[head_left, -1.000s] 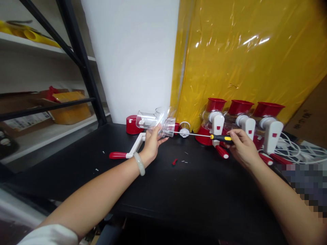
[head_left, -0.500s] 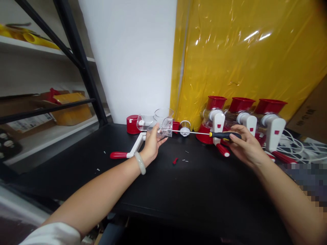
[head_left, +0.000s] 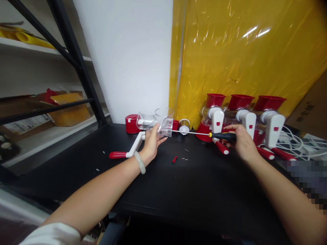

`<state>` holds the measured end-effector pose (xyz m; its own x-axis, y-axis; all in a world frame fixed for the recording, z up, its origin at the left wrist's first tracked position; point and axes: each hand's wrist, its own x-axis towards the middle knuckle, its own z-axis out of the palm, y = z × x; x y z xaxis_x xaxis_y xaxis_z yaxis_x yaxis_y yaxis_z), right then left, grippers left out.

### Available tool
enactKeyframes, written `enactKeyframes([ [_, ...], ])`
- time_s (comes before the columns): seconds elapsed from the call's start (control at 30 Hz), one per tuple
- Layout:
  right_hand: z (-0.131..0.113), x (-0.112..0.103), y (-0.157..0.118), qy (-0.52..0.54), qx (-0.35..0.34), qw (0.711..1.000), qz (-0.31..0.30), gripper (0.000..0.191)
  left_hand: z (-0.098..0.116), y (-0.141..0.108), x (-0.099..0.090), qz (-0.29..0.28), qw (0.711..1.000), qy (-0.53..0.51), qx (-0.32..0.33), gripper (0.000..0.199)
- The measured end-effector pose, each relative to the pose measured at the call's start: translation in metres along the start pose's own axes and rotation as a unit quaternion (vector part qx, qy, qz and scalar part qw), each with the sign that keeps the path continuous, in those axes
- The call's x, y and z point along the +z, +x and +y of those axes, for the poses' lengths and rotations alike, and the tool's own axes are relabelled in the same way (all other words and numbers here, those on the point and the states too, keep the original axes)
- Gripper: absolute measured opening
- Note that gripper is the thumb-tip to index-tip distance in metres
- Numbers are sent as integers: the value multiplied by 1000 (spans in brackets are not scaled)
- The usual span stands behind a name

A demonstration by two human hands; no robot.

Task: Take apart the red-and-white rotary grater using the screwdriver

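Note:
My left hand [head_left: 151, 142] grips a clear plastic housing [head_left: 146, 119], a round opening facing up, above the black table. My right hand [head_left: 241, 141] holds the black and yellow handle of a screwdriver [head_left: 221, 136]. Its long shaft points left, and its tip reaches the right end of the housing; the exact contact is too small to tell. A white crank with a red handle [head_left: 118, 155] lies left of my left hand. Below the shaft, a small red piece [head_left: 174, 159] and several thin screws or pins [head_left: 184, 159] lie on the table.
Three red and white crank graters [head_left: 215, 117] [head_left: 242, 117] [head_left: 271, 119] stand at the back right, by white cables [head_left: 297, 144]. A red base [head_left: 132, 124] and a metal drum [head_left: 184, 126] sit at the back. Shelves [head_left: 63, 131] stand left of the black table [head_left: 163, 190].
The fingers of my right hand have shifted on the screwdriver handle, now closed around its rear end. The view has moved slightly; my left hand and the housing stay nearly in place.

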<state>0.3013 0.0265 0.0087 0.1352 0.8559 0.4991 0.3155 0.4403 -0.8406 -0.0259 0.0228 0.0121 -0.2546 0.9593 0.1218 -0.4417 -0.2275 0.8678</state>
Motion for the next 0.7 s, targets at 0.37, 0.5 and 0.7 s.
enactKeyframes([
  [0.37,0,4,3,50,36,997,48,35,-2,1,-1,7,1000,19,14,40],
  [0.5,-3,8,2,123,23,992,26,35,0,2,0,11,1000,12,8,42],
  [0.7,-14,8,1,226,46,973,-8,34,0,-1,0,-2,1000,18,13,43],
])
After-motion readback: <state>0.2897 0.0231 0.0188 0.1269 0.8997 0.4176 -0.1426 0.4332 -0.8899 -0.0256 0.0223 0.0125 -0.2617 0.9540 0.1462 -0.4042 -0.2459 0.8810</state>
